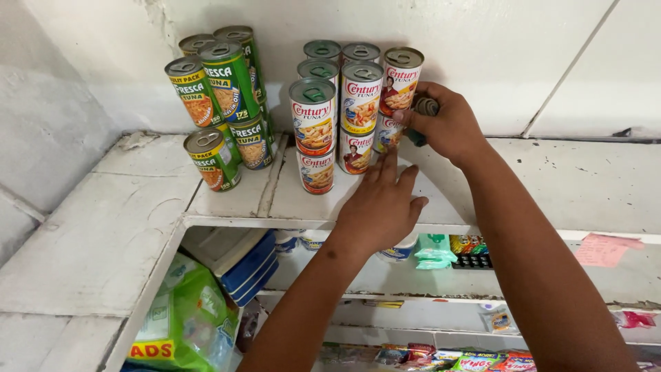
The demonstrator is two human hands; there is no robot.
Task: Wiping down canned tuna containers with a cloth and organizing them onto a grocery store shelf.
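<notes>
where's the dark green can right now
In the head view, the dark green can is in the right hand, just right of the red-and-white cans on the white shelf.

The dark green item (421, 114) is largely concealed by the right hand (446, 124). Rear white cans (360, 54) are masked by front ones. Lower-shelf packets (475, 359) are cut by the bottom edge.

Both hands reach forward: left hand (381, 207) flat, right hand (444, 124) curled closed.
</notes>
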